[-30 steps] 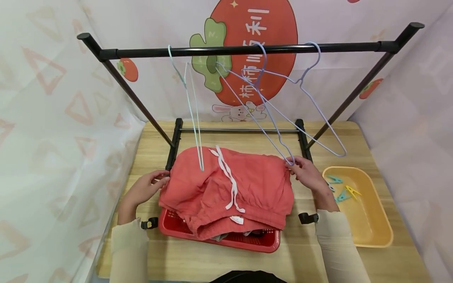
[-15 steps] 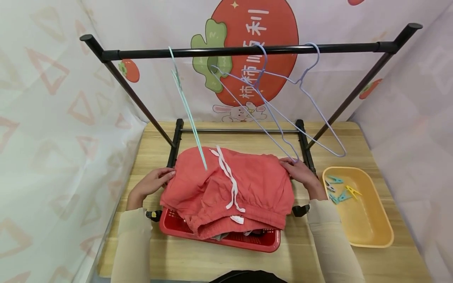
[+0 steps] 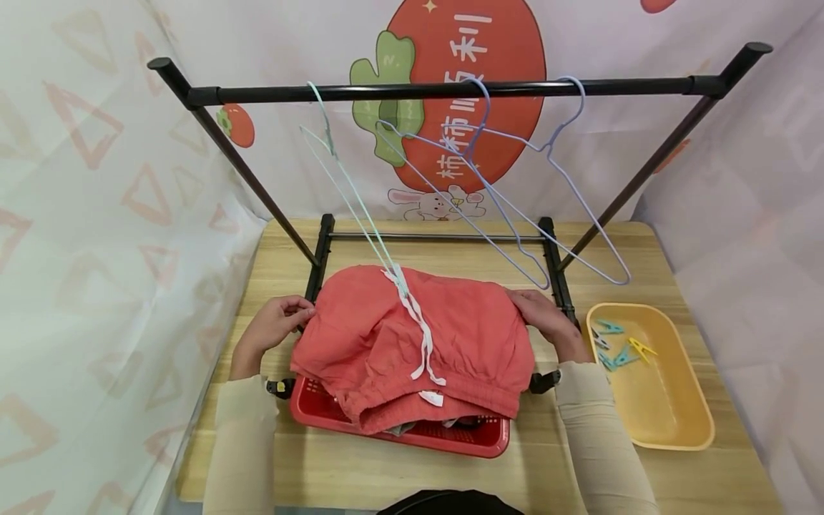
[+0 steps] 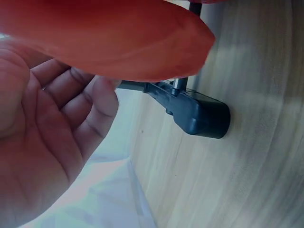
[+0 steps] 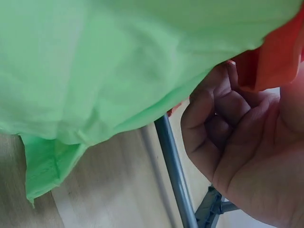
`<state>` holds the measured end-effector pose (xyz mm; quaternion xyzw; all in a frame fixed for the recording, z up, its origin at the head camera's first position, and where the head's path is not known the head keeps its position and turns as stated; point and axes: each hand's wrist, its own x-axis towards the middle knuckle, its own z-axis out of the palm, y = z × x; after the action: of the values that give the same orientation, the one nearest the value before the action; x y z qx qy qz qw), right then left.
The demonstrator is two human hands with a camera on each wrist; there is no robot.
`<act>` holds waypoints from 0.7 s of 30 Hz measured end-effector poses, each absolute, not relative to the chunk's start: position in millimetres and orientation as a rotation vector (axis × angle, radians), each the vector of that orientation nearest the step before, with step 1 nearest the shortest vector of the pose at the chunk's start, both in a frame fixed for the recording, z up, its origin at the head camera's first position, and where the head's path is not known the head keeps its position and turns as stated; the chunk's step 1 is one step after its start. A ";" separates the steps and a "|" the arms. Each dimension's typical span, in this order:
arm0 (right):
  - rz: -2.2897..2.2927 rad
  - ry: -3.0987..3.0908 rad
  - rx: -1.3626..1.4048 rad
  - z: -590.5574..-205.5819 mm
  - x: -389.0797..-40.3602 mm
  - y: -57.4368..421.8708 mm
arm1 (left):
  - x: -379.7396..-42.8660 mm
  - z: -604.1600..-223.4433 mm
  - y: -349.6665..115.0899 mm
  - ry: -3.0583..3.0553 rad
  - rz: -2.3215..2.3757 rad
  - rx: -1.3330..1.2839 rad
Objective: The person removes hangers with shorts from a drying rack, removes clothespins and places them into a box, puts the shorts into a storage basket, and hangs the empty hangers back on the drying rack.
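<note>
Red drawstring shorts (image 3: 470, 322) with a white drawstring (image 3: 421, 332) lie spread over a red plastic basket (image 3: 412, 443), the waistband toward me. At their left edge my left hand (image 3: 273, 325) pinches the cloth. My right hand (image 3: 547, 315) grips the far right corner, its fingertips hidden beneath the fabric. In the right wrist view its fingers curl at an orange-red hem (image 5: 270, 66), with light green cloth (image 5: 118, 66) hanging beside it. The left wrist view shows the shorts' edge (image 4: 142, 47) above my fingers.
A black clothes rack (image 3: 412, 91) stands over the table (image 3: 335, 479). From its bar hang a mint hanger (image 3: 350, 187) and two lavender hangers, the rightmost hanger (image 3: 587, 207) near the right post. A yellow tray (image 3: 669, 400) holds several clothespins (image 3: 621, 356).
My right hand has shifted left and in under the corner of the shorts. My left hand has moved slightly up and right. The mint hanger and one lavender hanger have swung; the shorts barely moved.
</note>
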<state>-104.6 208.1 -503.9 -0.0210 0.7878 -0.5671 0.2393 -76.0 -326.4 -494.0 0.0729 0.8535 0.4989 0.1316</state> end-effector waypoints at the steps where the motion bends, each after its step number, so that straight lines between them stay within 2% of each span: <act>1: -1.558 2.161 -0.060 -503.2 -105.1 207.9 | -76.4 -493.4 -326.5 2.477 1.446 0.214; 21: -1.458 2.372 -0.177 -490.5 -116.0 199.4 | -97.9 -483.2 -315.7 2.602 1.314 0.305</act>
<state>-116.0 199.4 -490.5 -0.0626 0.8371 -0.5146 0.1749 -97.9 -315.7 -483.2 0.1034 0.8829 0.4459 0.1049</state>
